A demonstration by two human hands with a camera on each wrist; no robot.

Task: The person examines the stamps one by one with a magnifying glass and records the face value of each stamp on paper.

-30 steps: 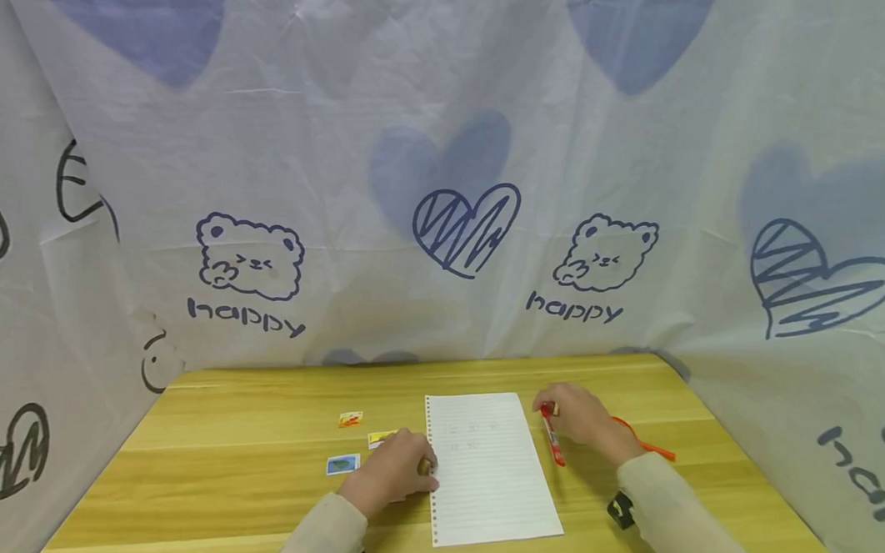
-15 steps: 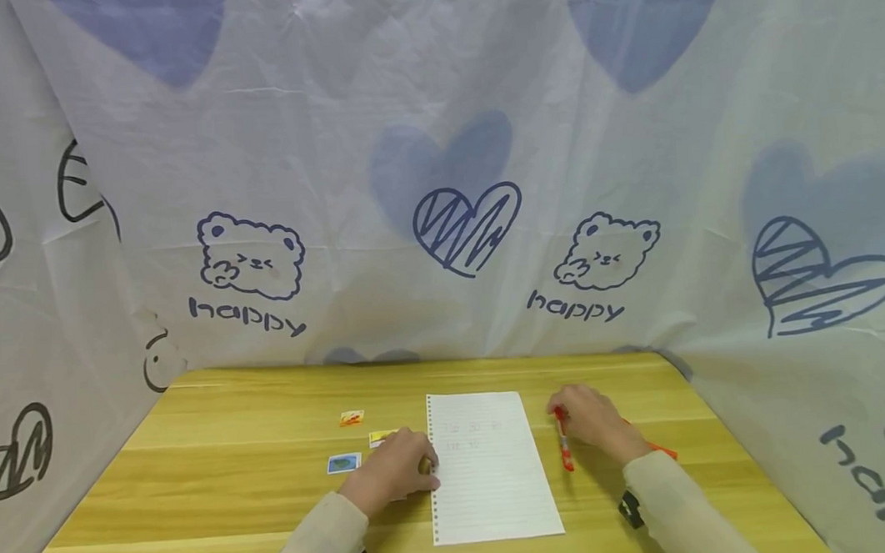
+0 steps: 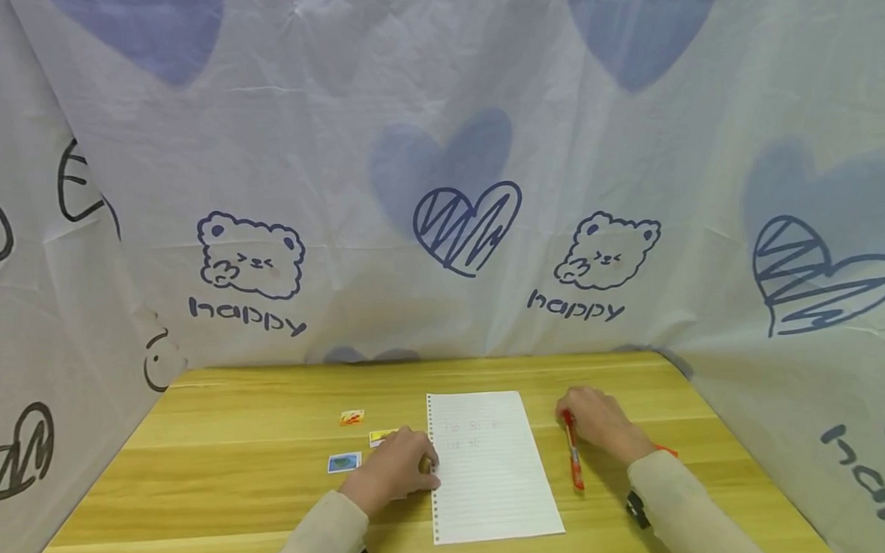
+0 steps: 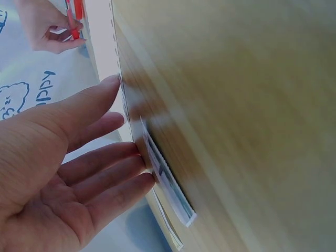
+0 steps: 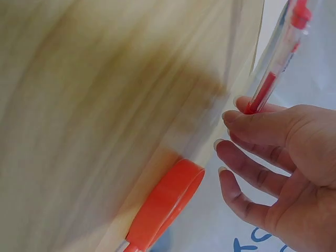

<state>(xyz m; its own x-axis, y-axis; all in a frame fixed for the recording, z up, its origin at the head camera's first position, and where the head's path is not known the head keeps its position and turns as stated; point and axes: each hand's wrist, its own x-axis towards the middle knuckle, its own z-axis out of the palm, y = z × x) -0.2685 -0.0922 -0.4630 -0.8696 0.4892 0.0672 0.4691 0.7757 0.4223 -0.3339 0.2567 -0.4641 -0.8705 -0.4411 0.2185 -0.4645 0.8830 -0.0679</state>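
Note:
My right hand [image 3: 598, 419] pinches a red pen [image 3: 576, 462] between thumb and fingertips, just right of the paper. The pen slants down toward the table in the head view; its clear barrel with red ink [image 5: 268, 86] shows in the right wrist view. A lined sheet of paper [image 3: 496, 495] with punched holes lies mid-table, faint writing near its top. At the sheet's left edge, my left hand [image 3: 394, 467] rests with thumb and fingers relaxed, the thumb tip at the holes. Stamp-like pictures lie beside it: a blue one [image 3: 344, 463], a yellow one [image 3: 380, 438] and an orange-yellow one [image 3: 352, 417].
An orange ring with a handle, like a magnifying glass [image 5: 167, 205], lies by my right forearm, mostly hidden in the head view. Under my left fingers stands the edge of another stamp-like piece [image 4: 168, 181]. A patterned cloth [image 3: 357, 231] hangs behind the wooden table [image 3: 234, 463].
My right hand has moved right and slightly toward me with the pen, away from the paper's edge, covering more of the orange thing. The left hand and paper have stayed in place.

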